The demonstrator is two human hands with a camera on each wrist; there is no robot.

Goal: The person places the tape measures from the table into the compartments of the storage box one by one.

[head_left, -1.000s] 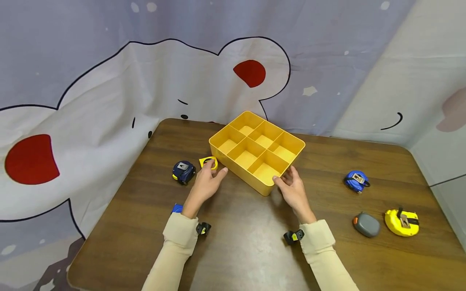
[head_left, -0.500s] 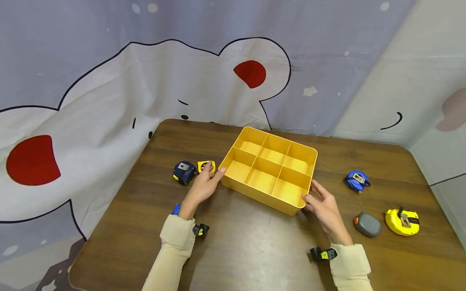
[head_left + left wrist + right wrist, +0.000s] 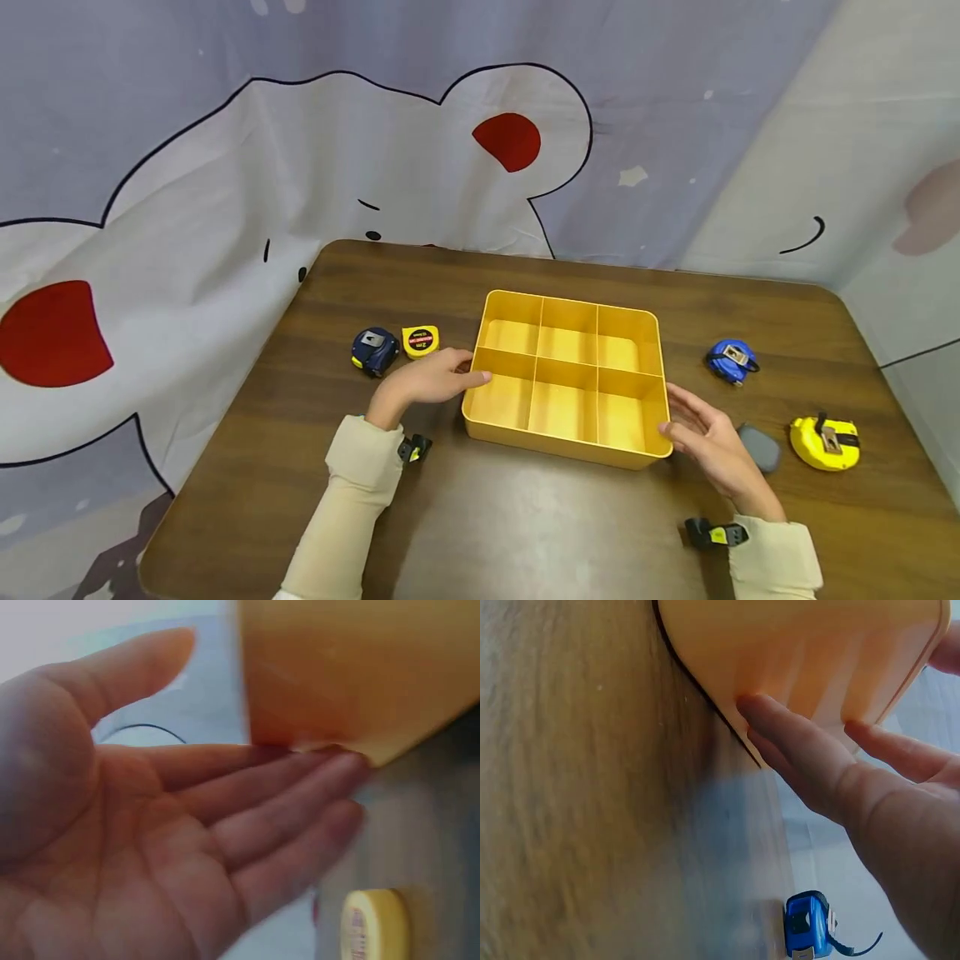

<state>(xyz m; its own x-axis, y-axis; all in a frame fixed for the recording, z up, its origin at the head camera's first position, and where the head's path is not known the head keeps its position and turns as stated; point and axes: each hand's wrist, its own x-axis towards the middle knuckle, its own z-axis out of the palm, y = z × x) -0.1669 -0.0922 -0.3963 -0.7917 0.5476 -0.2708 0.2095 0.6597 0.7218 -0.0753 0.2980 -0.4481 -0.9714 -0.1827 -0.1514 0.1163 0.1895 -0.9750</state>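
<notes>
A yellow six-compartment organizer box (image 3: 566, 454) sits on the wooden table between both hands. At its left end, my left hand (image 3: 435, 379) touches the outer wall with straight fingers, the thumb held apart near the rim. My right hand (image 3: 716, 454) holds the right end, thumb at the rim and fingers (image 3: 802, 742) against the outer wall. Just behind my left hand lie a small yellow tape measure (image 3: 420, 341) and a dark navy one (image 3: 375, 351). A grey tape measure-like case (image 3: 760, 448) is partly covered by my right hand.
Farther right are a blue tape measure (image 3: 731, 361) with a strap and a larger yellow tape measure (image 3: 825, 442). A printed curtain (image 3: 375, 158) hangs along the table's back and left edges.
The box has turned and slid toward the right and the front, with my right hand moving along with it. My left hand has shifted from beside the small yellow tape measure to the box's left end.
</notes>
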